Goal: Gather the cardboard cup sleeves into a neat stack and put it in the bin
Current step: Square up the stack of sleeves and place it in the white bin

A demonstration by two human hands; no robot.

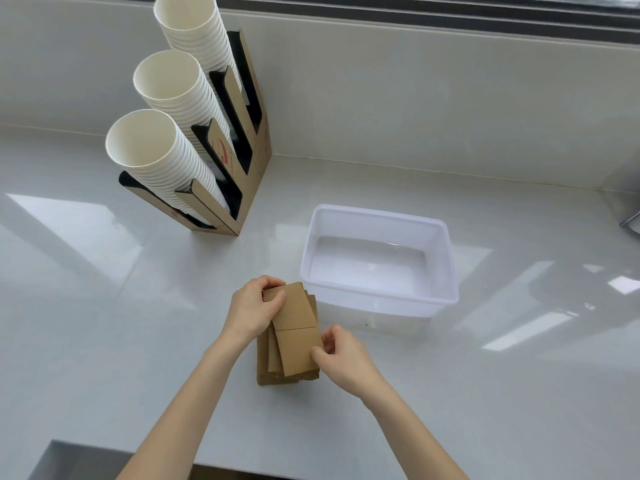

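A glossy white countertop runs under a window ledge, and on it we have a cardboard cup dispenser holding three columns of white paper cups off to the far left. Just in front of us sits the clear plastic bin, and it looks empty. The cardboard cup sleeves are in a fanned pile just beside the bin's near left corner, their lower ends seemingly resting on the counter and their edges splayed rather than flush. Our left hand is closed on the pile's top end, thumb across the face of the front sleeve. Our right hand pinches the lower right edge between thumb and fingers. We judge that we are in the squaring-up step: the sleeves are gathered but not yet neat. Next we would need to press the edges together until they line up, then lift the stack to the right and over the bin's rim.
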